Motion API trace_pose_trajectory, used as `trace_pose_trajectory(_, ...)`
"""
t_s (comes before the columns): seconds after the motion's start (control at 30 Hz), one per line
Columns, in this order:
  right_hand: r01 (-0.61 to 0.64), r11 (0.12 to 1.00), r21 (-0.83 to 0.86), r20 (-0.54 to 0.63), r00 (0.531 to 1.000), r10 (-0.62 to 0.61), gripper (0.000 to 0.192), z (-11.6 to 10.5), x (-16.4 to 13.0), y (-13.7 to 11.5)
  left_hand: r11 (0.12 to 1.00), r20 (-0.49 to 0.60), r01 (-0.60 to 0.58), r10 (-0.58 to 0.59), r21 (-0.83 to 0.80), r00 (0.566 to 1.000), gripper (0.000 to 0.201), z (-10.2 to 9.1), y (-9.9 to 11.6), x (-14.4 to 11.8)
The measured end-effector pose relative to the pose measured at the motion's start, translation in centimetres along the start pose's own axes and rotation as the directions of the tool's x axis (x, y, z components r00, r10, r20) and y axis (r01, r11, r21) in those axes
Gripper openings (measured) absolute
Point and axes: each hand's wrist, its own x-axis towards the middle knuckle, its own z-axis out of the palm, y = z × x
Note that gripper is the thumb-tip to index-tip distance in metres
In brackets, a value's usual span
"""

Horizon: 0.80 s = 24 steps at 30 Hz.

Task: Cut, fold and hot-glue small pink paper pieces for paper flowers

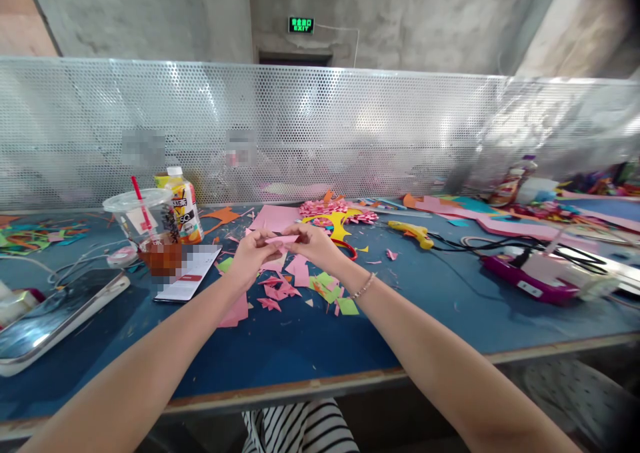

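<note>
A small pink piece of paper point(283, 239) is pinched between my two hands, held a little above the table. My left hand point(254, 253) grips its left end with closed fingers. On the other end, the fingers of my right hand point(314, 245) are closed too. Below my hands lie folded pink paper pieces point(273, 294), flat pink paper squares point(300, 271) and green paper squares point(347, 306). Behind them is a larger pink sheet point(275, 217). Red-handled scissors point(350, 247) are partly hidden by my right wrist.
On the left stand a plastic cup with a red straw point(143, 223), a bottle point(185, 203) and a phone point(60, 313). A yellow glue gun point(413, 233) and a purple power strip point(530, 279) with black cables lie right. A perforated metal screen point(400, 133) borders the blue table point(300, 359).
</note>
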Motion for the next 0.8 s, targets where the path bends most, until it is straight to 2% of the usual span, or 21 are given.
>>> trace_pose_trajectory(0.2, 0.057, 0.998, -0.021, -0.023, 0.998, -0.057, 0.025, 0.0, 0.1, 0.5, 1.0, -0.002, 0.019, -0.019, -0.001, 1.0, 0.025, 0.0, -0.1, 0.0)
trace_pose_trajectory(0.5, 0.049, 0.998, -0.041, -0.02, 0.999, -0.05, 0.025, 0.1, 0.2, 1.2, 1.0, -0.018, 0.03, -0.03, 0.007, 0.999, 0.027, 0.2, 0.1, -0.1)
trace_pose_trajectory(0.8, 0.053, 0.999, 0.01, 0.005, 0.999, -0.053, 0.022, -0.1, 0.1, 0.7, 0.998, -0.02, 0.055, -0.056, -0.01, 0.998, 0.026, 0.2, 0.1, -0.1)
